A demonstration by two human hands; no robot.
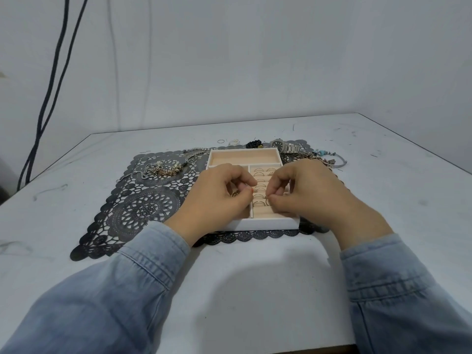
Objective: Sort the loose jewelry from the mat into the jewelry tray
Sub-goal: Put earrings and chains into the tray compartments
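A white jewelry tray (268,222) with beige lining sits on a dark lace mat (143,208). Several rings (259,171) stand in its ring slots on the right side. My left hand (219,198) hovers over the tray's left part with fingers curled, and a gold ring (234,192) sits between them. My right hand (304,192) pinches a thin ring (267,201) at the ring slots near the tray's front. A tangle of chains (163,168) lies on the mat to the left. A silver watch (284,146), a black bead bracelet (254,143) and a beaded bracelet (324,155) lie behind and right of the tray.
The mat lies on a scuffed white table (383,200) against a white wall. A loose ring (221,141) and a small pale piece (233,142) lie on the table behind the mat. Black cables (51,93) hang down at the left.
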